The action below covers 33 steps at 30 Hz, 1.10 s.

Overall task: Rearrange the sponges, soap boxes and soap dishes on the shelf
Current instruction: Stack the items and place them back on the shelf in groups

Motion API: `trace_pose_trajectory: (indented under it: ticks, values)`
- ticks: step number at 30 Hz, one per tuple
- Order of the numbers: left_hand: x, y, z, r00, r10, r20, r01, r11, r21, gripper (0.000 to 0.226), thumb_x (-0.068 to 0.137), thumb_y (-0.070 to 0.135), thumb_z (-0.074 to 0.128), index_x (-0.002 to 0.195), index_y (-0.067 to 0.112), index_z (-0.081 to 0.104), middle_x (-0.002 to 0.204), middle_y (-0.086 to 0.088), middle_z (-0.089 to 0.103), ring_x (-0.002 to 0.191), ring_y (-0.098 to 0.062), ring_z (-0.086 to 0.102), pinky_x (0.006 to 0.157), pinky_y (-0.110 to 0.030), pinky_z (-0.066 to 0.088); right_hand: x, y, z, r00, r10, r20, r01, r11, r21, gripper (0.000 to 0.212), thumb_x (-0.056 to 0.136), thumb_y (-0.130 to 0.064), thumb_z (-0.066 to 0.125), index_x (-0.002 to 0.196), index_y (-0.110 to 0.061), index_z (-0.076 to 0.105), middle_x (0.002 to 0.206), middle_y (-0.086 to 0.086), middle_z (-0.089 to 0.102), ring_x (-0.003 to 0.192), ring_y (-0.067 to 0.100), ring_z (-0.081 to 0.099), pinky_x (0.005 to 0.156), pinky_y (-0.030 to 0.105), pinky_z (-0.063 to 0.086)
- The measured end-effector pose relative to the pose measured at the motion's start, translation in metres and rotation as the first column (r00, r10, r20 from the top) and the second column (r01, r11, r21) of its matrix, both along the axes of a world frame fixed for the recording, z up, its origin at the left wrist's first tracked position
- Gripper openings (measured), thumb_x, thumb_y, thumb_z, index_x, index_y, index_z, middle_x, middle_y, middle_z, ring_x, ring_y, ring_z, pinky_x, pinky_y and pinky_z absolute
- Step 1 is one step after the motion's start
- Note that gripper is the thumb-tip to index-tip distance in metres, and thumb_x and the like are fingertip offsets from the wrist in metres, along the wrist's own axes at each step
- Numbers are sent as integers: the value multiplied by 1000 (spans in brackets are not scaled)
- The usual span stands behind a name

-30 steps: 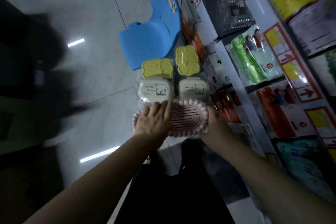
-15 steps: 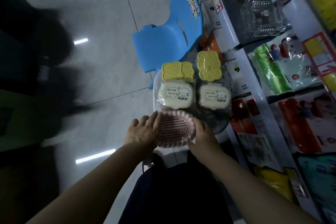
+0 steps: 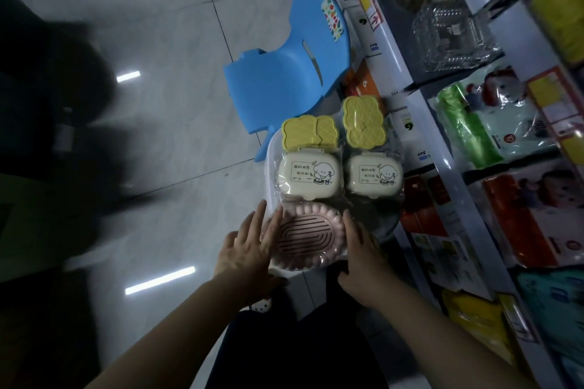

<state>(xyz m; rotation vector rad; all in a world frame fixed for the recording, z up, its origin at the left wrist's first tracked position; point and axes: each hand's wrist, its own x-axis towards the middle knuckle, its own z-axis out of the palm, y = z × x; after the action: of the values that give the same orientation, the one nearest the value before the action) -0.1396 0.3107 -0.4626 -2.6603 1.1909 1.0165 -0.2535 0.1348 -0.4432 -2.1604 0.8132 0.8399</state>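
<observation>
Flanking the pink soap dish at the near edge of a clear tray, left hand rests flat-fingered against it, right hand cups its other side, behind 2 cream soap boxes

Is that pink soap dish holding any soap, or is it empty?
Empty. The pink soap dish shows its bare slotted insert, with nothing on it. The left hand and right hand flank its sides.
</observation>
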Motion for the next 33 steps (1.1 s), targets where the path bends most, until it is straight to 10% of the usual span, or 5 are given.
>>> trace_pose_trajectory:
  ticks: [7,21,33]
  values:
    - [32,-27,19,990,105,-99,-111,992,-65,117,73,79,48,148,20,-20,159,-1,-18,147,-20,-6,118,-39,13,32,-28,25,984,-127,123,142,982,-121,71,91,-26,50,149,-20,9,158,5,13,143,25,16,114,41,25]
    - [66,-80,-24,825,528,-200,-548,834,-59,58,90,50,43,141,25,31,133,-1,56,117,-24,55,93,-47,48,85,-65,-37,987,-128,93,129,992,-8,53,91,-22,46,141,-12,31,140,15,46,126,32,44,102,39,38]
    - [45,-130,21,845,488,-217,-532,808,-253,45,90,47,44,132,29,45,126,0,61,111,-24,57,92,-44,48,70,-112,-2,912,-329,243,356,931,-76,47,97,-23,41,143,-15,35,142,15,45,128,32,43,103,38,37]
